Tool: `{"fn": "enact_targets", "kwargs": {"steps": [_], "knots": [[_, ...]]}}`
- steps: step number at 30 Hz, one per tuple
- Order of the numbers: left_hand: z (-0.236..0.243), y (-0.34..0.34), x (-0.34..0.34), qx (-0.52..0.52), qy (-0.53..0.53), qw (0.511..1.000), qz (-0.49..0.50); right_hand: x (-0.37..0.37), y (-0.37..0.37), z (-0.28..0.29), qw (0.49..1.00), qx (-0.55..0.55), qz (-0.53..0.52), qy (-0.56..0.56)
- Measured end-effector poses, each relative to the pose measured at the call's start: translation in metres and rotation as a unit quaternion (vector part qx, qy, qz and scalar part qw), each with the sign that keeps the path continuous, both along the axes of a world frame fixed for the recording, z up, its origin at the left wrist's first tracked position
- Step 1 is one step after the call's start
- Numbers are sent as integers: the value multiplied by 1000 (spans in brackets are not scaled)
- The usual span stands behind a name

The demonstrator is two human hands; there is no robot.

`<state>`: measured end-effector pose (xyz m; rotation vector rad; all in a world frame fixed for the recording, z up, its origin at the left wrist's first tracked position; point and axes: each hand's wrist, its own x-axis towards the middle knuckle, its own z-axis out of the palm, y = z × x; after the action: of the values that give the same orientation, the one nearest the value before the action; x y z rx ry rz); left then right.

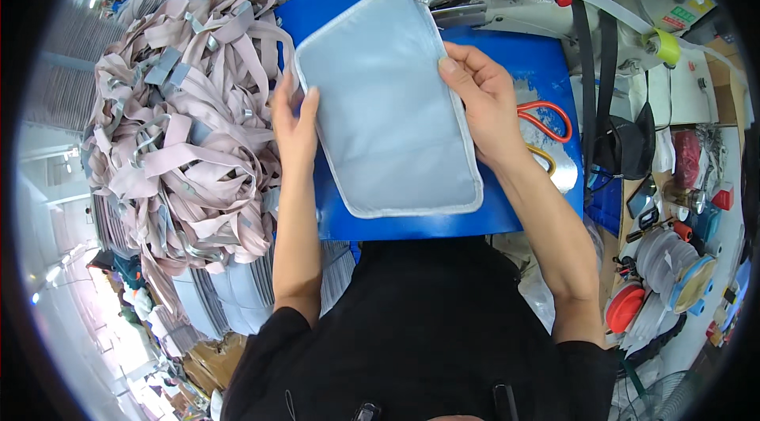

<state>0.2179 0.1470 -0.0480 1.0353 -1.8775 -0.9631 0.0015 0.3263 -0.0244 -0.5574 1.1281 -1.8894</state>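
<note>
Grey-blue panel (pixel 388 104) sits tilted over blue counter (pixel 348 228), top end nr machine (pixel 514 13). R grip (pixel 489 108) pinches R edge; L grip (pixel 296 124) at L edge, can't tell if pinching. Best: support both sides evenly, don't crease pale edging (pixel 412 213).

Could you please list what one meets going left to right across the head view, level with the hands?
Pile of pinkish straps, left hand, pale blue panel, right hand, red loop handle, black straps.
</note>
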Motion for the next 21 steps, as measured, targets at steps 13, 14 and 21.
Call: {"fn": "enact_targets", "kwargs": {"steps": [13,14,21], "knots": [[67,7,7,177,124,972,-97,-13,-30,6,980,-65,18,-189],[69,5,5,170,118,973,-99,-14,-31,8,983,-54,4,-177],[71,-10,12,154,125,972,-127,-43,-3,10,977,-33,-202,59]]}}
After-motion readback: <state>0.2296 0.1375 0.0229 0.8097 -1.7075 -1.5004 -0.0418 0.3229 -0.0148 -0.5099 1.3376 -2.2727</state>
